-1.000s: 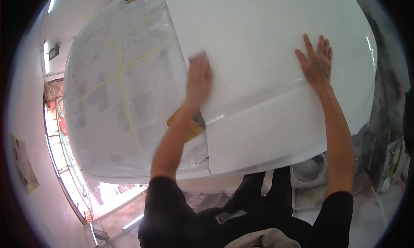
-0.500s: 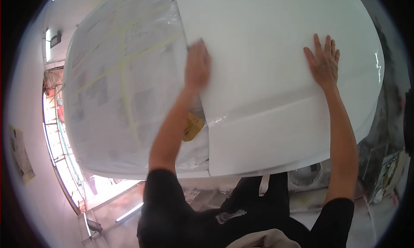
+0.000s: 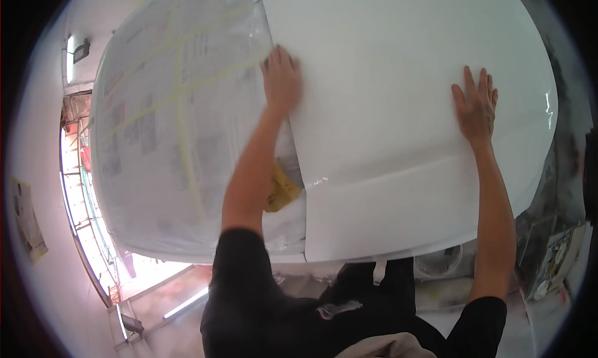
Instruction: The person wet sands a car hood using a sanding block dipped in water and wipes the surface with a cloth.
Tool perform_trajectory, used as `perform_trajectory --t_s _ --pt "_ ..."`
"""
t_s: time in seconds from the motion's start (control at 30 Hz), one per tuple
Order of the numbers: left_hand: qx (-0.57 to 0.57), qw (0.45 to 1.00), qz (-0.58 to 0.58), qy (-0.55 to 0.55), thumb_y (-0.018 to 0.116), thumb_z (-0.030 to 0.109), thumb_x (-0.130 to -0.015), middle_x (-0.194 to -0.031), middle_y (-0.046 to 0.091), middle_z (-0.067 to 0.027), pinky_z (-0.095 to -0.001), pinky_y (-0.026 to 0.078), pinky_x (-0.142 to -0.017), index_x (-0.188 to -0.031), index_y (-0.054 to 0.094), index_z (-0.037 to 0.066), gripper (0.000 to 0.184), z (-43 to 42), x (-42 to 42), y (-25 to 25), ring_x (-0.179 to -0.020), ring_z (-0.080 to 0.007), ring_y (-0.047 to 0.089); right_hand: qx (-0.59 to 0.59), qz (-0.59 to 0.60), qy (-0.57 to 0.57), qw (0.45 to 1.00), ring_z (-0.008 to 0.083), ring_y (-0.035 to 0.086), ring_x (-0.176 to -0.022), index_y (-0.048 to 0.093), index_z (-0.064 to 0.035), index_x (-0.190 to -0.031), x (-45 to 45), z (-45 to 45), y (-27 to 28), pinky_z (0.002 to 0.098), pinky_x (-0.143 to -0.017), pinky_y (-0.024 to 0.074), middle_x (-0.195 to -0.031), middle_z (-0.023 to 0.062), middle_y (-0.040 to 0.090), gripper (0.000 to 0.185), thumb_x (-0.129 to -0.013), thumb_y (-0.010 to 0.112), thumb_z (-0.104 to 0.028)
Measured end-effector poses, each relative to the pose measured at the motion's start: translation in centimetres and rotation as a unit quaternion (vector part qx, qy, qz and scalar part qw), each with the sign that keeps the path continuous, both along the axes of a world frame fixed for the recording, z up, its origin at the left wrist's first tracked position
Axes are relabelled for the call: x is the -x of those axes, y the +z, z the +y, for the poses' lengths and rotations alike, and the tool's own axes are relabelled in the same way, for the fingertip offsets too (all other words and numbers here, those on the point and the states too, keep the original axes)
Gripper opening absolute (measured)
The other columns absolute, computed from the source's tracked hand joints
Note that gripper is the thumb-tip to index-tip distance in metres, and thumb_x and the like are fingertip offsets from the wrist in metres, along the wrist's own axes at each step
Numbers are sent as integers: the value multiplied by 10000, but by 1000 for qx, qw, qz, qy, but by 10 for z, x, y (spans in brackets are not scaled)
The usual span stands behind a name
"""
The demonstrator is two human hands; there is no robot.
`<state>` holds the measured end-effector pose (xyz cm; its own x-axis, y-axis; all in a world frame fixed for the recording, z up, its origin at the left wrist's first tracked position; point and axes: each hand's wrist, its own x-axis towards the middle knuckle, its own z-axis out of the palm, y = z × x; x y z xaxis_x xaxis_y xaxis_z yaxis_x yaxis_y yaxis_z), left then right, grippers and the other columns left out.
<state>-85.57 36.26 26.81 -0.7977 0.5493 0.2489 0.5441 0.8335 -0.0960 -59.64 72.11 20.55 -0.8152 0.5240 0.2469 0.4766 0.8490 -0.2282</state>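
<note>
My left hand (image 3: 283, 84) bears down at the rear edge of a glossy white car hood (image 3: 380, 96), where the hood meets a masked area. Its fingers curl over a small dark grey piece, mostly hidden, whose kind I cannot make out. My right hand (image 3: 477, 115) rests on the hood farther right, fingers spread, holding nothing. Left of the hood, masking paper (image 3: 149, 127) lies under clear film with yellow tape (image 3: 180, 102) across it. A crumpled yellow-brown sheet (image 3: 284, 191) sits by the hood's edge, below my left forearm.
The hood's near edge (image 3: 374, 258) runs in front of my body. A round pale container (image 3: 439, 261) stands low beyond it, with cluttered items (image 3: 554, 264) at the lower right. Lamps (image 3: 81, 50) hang on the left wall, near a bright opening (image 3: 78, 190).
My left hand has slid slightly up along the hood's edge. My right hand sits a little lower and farther right. The whole view has shifted slightly.
</note>
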Motion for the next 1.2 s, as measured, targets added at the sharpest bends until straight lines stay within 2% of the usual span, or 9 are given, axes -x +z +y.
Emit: perform_trajectory --t_s 0.1,0.3,0.37,0.53,0.7,0.8,0.93,1.03,1.2 --pt "65 996 14 52 479 267 -1052 -1477 504 -228 -601 297 -1169 -1408 483 -87 503 22 71 4 -1404 -376 437 -14 15 5 1000 418 328 -1507 488 -155 -1534 1 7 -1 550 -1243 250 -1600 251 375 558 -1061 516 -450" --pt "27 1000 1 -15 527 256 -1029 -1565 429 -236 -634 234 -1205 -1467 448 -60 545 -31 -101 -10 -1468 -384 384 1 23 10 1000 434 342 -1496 507 -143 -1518 -5 -3 2 555 -1236 263 -1590 262 385 545 -1057 531 -433" --pt "59 998 15 -19 505 259 -1039 -1576 422 -232 -638 222 -1209 -1486 433 -54 550 -36 -81 -19 -1486 -374 368 -1 18 4 1000 429 332 -1504 507 -149 -1521 -3 2 3 546 -1241 253 -1596 256 382 539 -1059 534 -425" --pt "42 996 22 73 448 287 -1063 -1511 505 -194 -621 264 -1190 -1418 498 -61 499 39 106 -9 -1425 -347 438 17 25 9 999 417 309 -1521 505 -160 -1528 -3 3 -5 535 -1251 229 -1612 241 374 527 -1065 534 -410" --pt "-13 999 29 0 447 285 -1067 -1527 482 -206 -648 253 -1185 -1411 504 -64 493 -10 -14 -18 -1435 -359 421 12 45 25 999 441 343 -1497 525 -134 -1505 -4 2 0 562 -1231 266 -1587 264 395 521 -1047 568 -380" --pt "-27 999 19 -1 454 294 -1066 -1527 475 -216 -660 259 -1178 -1414 503 -58 498 -20 -26 -25 -1426 -369 432 16 38 20 999 448 342 -1496 522 -129 -1507 -2 2 0 570 -1231 261 -1590 264 391 521 -1047 568 -370" --pt "40 997 -18 61 459 284 -1061 -1467 526 -226 -653 299 -1154 -1375 525 -62 472 44 138 -3 -1373 -364 490 13 33 22 999 454 343 -1493 522 -118 -1506 -2 3 -5 574 -1231 255 -1589 268 389 518 -1048 567 -356" --pt "18 996 27 86 461 273 -1059 -1439 552 -217 -644 310 -1148 -1352 530 -78 463 61 177 -15 -1367 -357 495 18 43 35 998 458 339 -1494 525 -112 -1504 -3 5 -6 578 -1232 251 -1591 268 387 519 -1044 570 -350" --pt "-3 999 20 -39 453 301 -1060 -1532 466 -234 -645 265 -1182 -1433 466 -89 540 -8 -3 -17 -1425 -377 439 25 40 35 998 463 331 -1497 525 -109 -1506 -4 3 5 581 -1231 245 -1594 274 379 527 -1038 579 -346"
